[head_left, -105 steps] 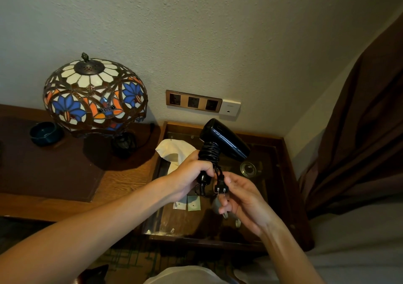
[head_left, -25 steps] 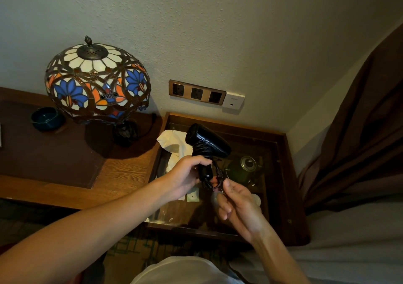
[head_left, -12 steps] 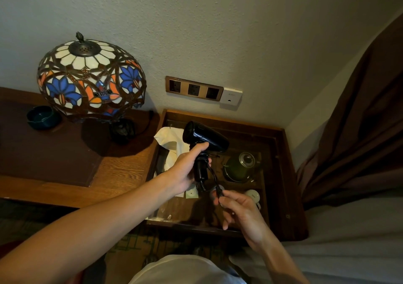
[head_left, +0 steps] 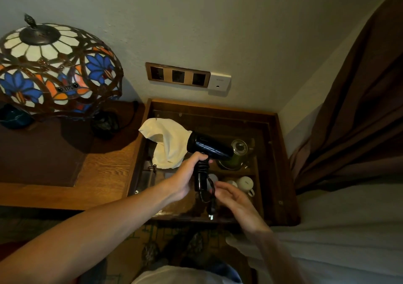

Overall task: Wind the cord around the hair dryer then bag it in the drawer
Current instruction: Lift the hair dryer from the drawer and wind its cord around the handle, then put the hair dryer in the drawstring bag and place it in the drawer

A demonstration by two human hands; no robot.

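The black hair dryer (head_left: 208, 147) is held over the open wooden drawer (head_left: 281, 153), nozzle pointing right. My left hand (head_left: 185, 178) grips its handle, which has the black cord wound around it. A short loose end of cord with the plug (head_left: 211, 209) hangs below the handle. My right hand (head_left: 236, 204) is beside that loose end, fingers spread; whether it pinches the cord is unclear. A cream cloth bag (head_left: 168, 145) lies crumpled in the drawer's back left part.
Inside the drawer sit a green teapot (head_left: 236, 155) and white cups (head_left: 245, 184). A stained-glass lamp (head_left: 54, 70) stands on the wooden table at left. Wall sockets (head_left: 177, 76) are above the drawer. A brown curtain (head_left: 359, 109) and a bed edge lie to the right.
The dryer has dropped lower over the drawer. The plug end has come out of my right hand's pinch and now dangles below the handle, and my right hand's fingers have spread.
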